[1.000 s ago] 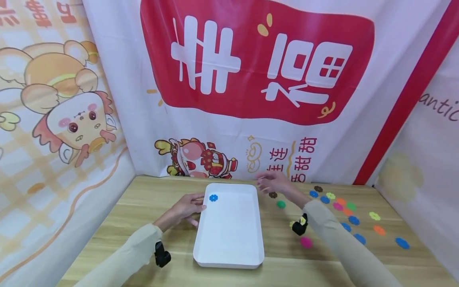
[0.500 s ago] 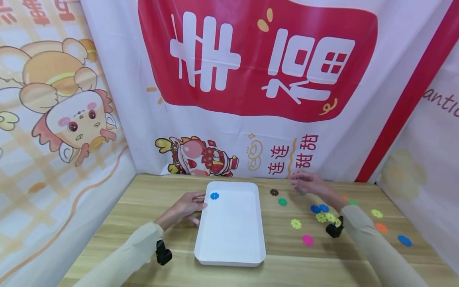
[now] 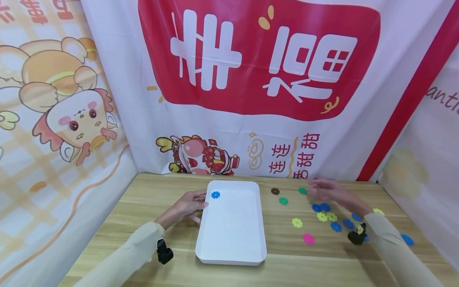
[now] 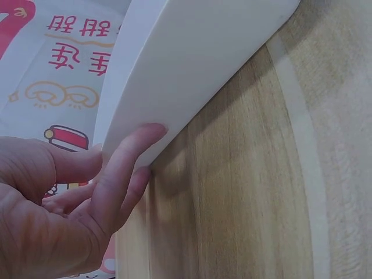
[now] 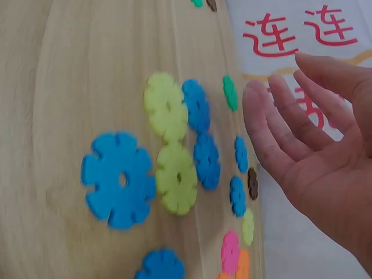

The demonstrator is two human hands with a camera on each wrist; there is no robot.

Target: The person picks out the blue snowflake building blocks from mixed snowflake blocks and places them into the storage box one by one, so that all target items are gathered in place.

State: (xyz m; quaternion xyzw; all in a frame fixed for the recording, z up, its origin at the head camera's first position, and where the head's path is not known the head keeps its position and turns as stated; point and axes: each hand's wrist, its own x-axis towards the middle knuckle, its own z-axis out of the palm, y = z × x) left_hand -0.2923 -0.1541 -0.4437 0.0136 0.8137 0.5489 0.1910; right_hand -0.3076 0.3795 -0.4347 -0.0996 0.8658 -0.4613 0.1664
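A white rectangular tray (image 3: 232, 235) lies on the wooden table, with one blue flower-shaped plastic disc (image 3: 215, 195) inside at its far left corner. My left hand (image 3: 186, 205) holds the tray's left side. In the left wrist view its thumb meets the rim and its fingers (image 4: 119, 174) press the outer wall. Right of the tray, my right hand (image 3: 331, 193) hovers over the discs, holding nothing, palm visible and fingers loosely bent in the right wrist view. Nearest its fingertips is a green disc (image 3: 303, 191). Two yellow discs (image 5: 176, 178) touch two blue ones (image 5: 206, 161).
More discs lie scattered on the right: brown (image 3: 275, 191), pink (image 3: 308, 239), yellow (image 3: 297, 223) and several blue. Some are hidden under the right arm. A printed white curtain (image 3: 215, 135) hangs at the table's back edge.
My right hand has moved right, from beside the tray's far right corner to over the scattered discs, uncovering the green disc. The left hand stays at the tray.
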